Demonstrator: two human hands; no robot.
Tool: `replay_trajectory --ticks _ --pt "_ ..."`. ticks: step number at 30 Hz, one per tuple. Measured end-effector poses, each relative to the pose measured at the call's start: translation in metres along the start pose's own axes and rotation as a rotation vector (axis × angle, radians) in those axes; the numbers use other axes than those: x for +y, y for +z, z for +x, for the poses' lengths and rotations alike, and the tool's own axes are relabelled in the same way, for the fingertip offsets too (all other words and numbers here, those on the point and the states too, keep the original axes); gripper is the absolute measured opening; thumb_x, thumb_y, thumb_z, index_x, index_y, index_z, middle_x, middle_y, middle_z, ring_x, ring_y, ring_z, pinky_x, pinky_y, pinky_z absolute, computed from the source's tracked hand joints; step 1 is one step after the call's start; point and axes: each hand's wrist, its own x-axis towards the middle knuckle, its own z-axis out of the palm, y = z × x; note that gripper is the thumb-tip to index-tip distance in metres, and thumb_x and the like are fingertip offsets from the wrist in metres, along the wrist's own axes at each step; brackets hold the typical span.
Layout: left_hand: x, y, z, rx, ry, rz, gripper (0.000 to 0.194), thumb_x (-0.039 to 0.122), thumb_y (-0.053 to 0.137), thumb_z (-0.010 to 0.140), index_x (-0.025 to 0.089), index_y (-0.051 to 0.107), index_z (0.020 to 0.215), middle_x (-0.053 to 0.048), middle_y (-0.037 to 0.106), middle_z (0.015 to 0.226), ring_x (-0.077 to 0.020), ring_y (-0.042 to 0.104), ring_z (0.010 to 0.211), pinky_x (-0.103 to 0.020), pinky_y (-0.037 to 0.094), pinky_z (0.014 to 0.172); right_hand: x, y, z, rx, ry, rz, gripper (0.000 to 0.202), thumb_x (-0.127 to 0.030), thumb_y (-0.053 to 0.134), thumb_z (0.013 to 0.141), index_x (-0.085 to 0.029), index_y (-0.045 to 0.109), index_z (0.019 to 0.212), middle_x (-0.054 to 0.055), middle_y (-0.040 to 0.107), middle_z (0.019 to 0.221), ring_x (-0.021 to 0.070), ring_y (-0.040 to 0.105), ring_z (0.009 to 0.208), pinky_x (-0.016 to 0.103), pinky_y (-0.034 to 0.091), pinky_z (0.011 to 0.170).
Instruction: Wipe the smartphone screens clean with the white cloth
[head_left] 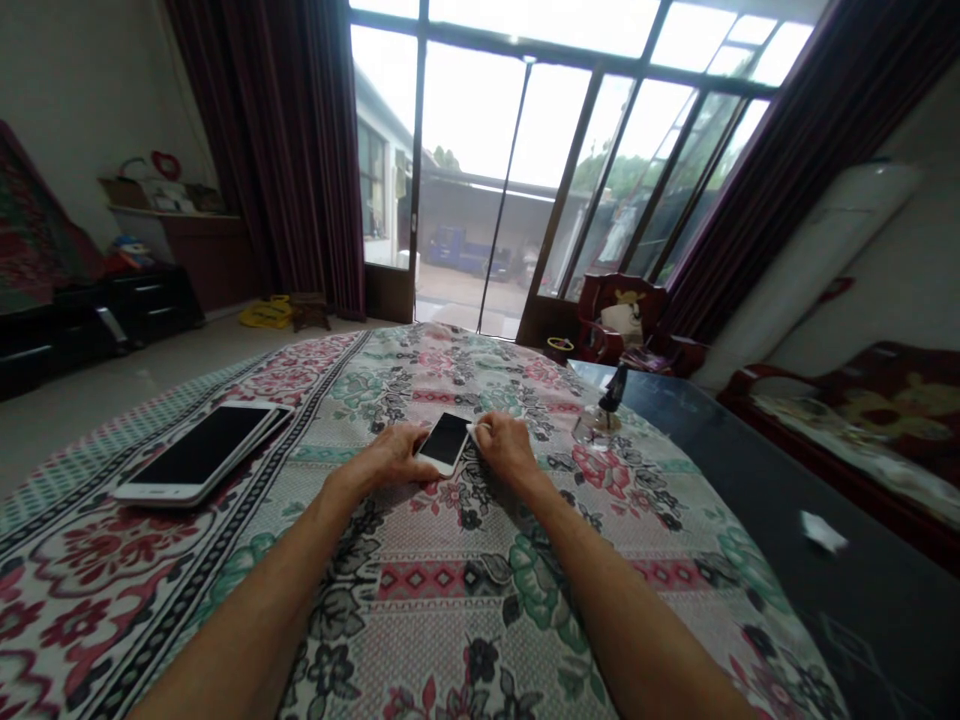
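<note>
While the left hand holds the small white black-screened phone flat on the floral patterned tablecloth, the right hand pinches a small white scrap at its edge; scrap hard to make out. Larger white phones lie left. Dark glass table right, maroon curtains behind.

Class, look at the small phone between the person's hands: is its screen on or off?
Off: the small phone lies flat, screen up, its glass uniformly black, held between the left hand and right hand.
</note>
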Motion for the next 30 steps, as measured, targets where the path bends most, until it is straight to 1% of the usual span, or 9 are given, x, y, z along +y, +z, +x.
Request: replay_trajectory --ticks 5,12,18,19,20,22,24,27,30 --pt "0.005 0.006 0.003 0.009 -0.078 0.045 0.030 0.039 0.064 0.064 0.019 0.069 0.087 -0.002 0.069 0.078 -0.0173 0.059 0.070 -0.024 0.035 0.059 -0.012 0.001 -0.008 -0.076 -0.060 -0.055 0.025 -0.018 0.048 0.083 -0.016 0.072 0.087 0.011 0.072 0.086 0.0185 0.065 0.080 0.025 0.038 0.068" --pt "0.006 0.008 0.003 0.030 -0.084 0.027 0.026 0.037 0.063 0.064 0.019 0.068 0.081 0.000 0.068 0.072 -0.0156 0.059 0.065 -0.023 0.033 0.053 -0.020 -0.007 -0.020 -0.156 -0.128 -0.053 0.025 -0.016 0.052 0.076 -0.017 0.074 0.086 0.011 0.073 0.085 0.0178 0.065 0.076 0.023 0.039 0.065" --pt "0.004 0.005 0.002 0.014 -0.083 -0.004 0.027 0.036 0.065 0.064 0.019 0.068 0.085 -0.002 0.069 0.075 -0.0170 0.060 0.069 -0.024 0.036 0.058 -0.022 -0.027 -0.018 -0.356 -0.155 0.101 0.020 -0.014 0.056 0.071 -0.018 0.075 0.078 0.004 0.072 0.072 0.0134 0.062 0.065 0.020 0.036 0.055" --pt "0.004 0.005 0.001 0.007 -0.075 -0.026 0.028 0.037 0.064 0.065 0.019 0.068 0.086 -0.002 0.070 0.077 -0.0169 0.060 0.069 -0.025 0.037 0.058 -0.019 -0.030 -0.015 -0.338 -0.139 0.118 0.020 -0.014 0.056 0.072 -0.018 0.075 0.079 0.004 0.072 0.072 0.0133 0.062 0.067 0.020 0.036 0.056" --pt "0.004 0.004 0.001 -0.010 -0.073 -0.052 0.029 0.037 0.064 0.066 0.019 0.068 0.088 -0.002 0.070 0.077 -0.0167 0.061 0.068 -0.025 0.037 0.058 -0.016 -0.031 -0.011 -0.280 -0.117 0.121 0.021 -0.015 0.055 0.074 -0.018 0.075 0.080 0.004 0.072 0.075 0.0137 0.063 0.070 0.020 0.038 0.059" --pt "0.006 0.003 0.001 -0.037 -0.100 -0.076 0.029 0.040 0.061 0.070 0.018 0.068 0.087 -0.003 0.070 0.075 -0.0166 0.061 0.065 -0.026 0.038 0.058 -0.007 -0.031 -0.003 -0.098 -0.059 0.094 0.024 -0.018 0.053 0.078 -0.019 0.075 0.086 0.005 0.073 0.083 0.0154 0.064 0.077 0.021 0.040 0.066" --pt "0.010 0.004 0.004 -0.006 -0.155 -0.034 0.032 0.045 0.057 0.074 0.017 0.068 0.084 -0.006 0.070 0.072 -0.0182 0.062 0.065 -0.027 0.039 0.059 0.002 -0.027 0.004 0.044 -0.011 0.070 0.025 -0.020 0.051 0.081 -0.019 0.074 0.091 0.006 0.073 0.089 0.0169 0.065 0.082 0.023 0.041 0.072" --pt "0.021 0.008 0.013 0.098 -0.236 0.087 0.045 0.057 0.053 0.076 0.015 0.068 0.083 -0.013 0.070 0.078 -0.0237 0.065 0.075 -0.030 0.041 0.063 0.009 -0.019 0.008 0.091 0.012 0.077 0.024 -0.021 0.051 0.082 -0.018 0.074 0.091 0.006 0.074 0.090 0.0176 0.065 0.084 0.023 0.040 0.073" --pt "0.034 0.013 0.022 0.115 -0.288 0.165 0.056 0.065 0.052 0.074 0.013 0.069 0.086 -0.018 0.070 0.089 -0.0290 0.065 0.087 -0.033 0.044 0.069 0.009 -0.015 0.007 0.091 -0.001 0.089 0.024 -0.021 0.051 0.082 -0.019 0.074 0.090 0.006 0.074 0.089 0.0177 0.065 0.084 0.023 0.040 0.073"
